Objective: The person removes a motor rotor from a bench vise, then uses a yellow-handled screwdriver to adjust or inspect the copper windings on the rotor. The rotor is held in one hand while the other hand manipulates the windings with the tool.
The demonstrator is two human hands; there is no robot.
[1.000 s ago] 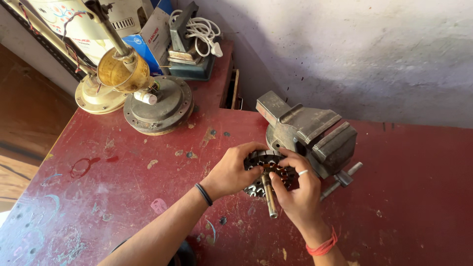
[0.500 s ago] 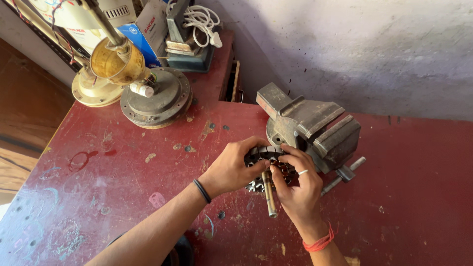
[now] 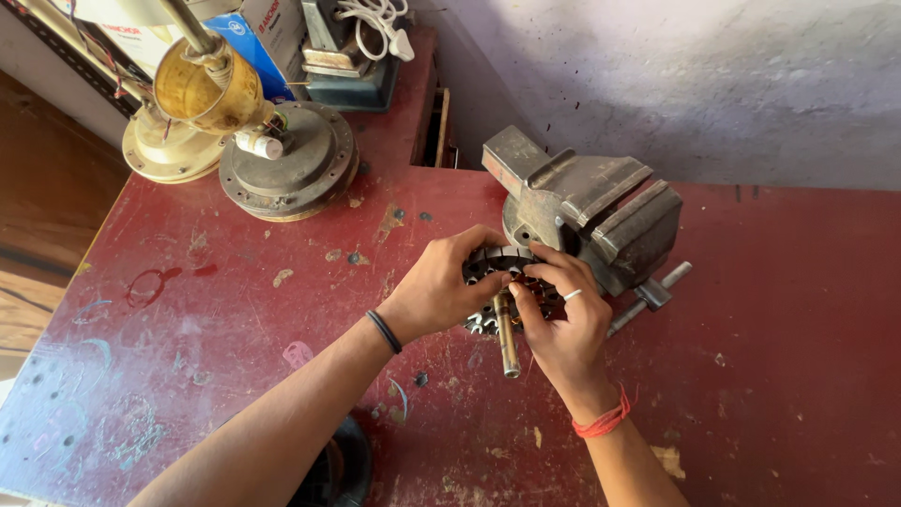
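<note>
Since the earlier frames little is shifting: both hands are staying on the same round part beside the vise, and the view is only drifting a bit, so the fan motors at the far left corner are sitting slightly lower in frame.

The motor stator (image 3: 502, 282), a dark round toothed core with copper windings, is being held just above the red table (image 3: 770, 376), about mid-table and close to the far edge, touching or nearly touching the near side of the bench vise (image 3: 591, 211). A brass-coloured shaft (image 3: 507, 333) is sticking out of its centre toward the near edge, tilted slightly.

The left hand (image 3: 441, 291) is wrapping around the stator's left rim, fingers clenched over the top teeth; a black band is circling the wrist. The right hand (image 3: 563, 319) is gripping the right rim, with fingers (image 3: 544, 272) curled over the windings and the thumb resting by the shaft; a ring is showing on one finger and a red thread on the wrist.

The vise is standing with its jaws apart, its handle bar (image 3: 648, 299) poking out toward the right.

At the far left corner a grey round motor housing (image 3: 291, 164) is lying flat, a cream fan base (image 3: 169, 150) just beside it, with a brass-coloured cup (image 3: 206, 84) above them. Behind, a blue box (image 3: 267, 38) and a white cable with plug (image 3: 380, 19) are resting by the wall.
</note>
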